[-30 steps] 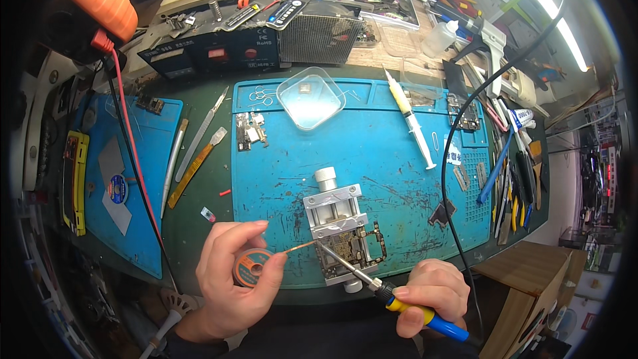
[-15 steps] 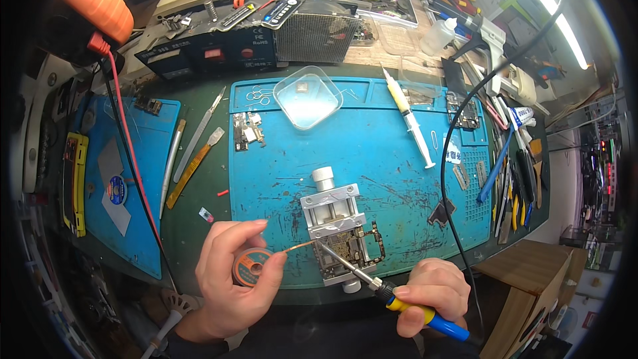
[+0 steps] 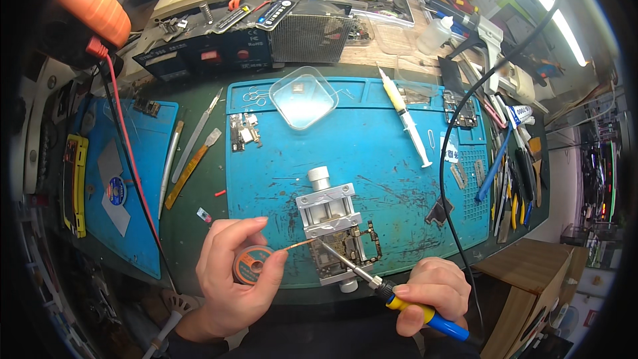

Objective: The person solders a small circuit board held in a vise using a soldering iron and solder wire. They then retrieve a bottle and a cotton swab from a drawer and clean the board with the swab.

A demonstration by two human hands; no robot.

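Note:
My left hand [image 3: 226, 292] is closed around a spool of desoldering braid [image 3: 244, 267] with an orange and green label. A short copper-coloured length of braid [image 3: 300, 244] runs out from it to a phone circuit board [image 3: 340, 246]. The board is clamped in a silver metal holder [image 3: 327, 221] with round knobs. In my right hand [image 3: 435, 286] is a soldering iron [image 3: 364, 275] with a blue and yellow handle. Its tip meets the board area right by the braid's end; whether it presses on the braid is too small to tell.
Behind the holder, a blue work mat [image 3: 279, 173] carries a clear square dish [image 3: 304, 103] and a syringe [image 3: 411, 123]. A black cable [image 3: 445, 179] hangs down at the right, near several tools. Tweezers and a brush [image 3: 193, 169] lie left.
The scene, with the holder and mat, has shifted very slightly left in the picture. Both hands keep their grips, and the iron's tip stays beside the braid's end.

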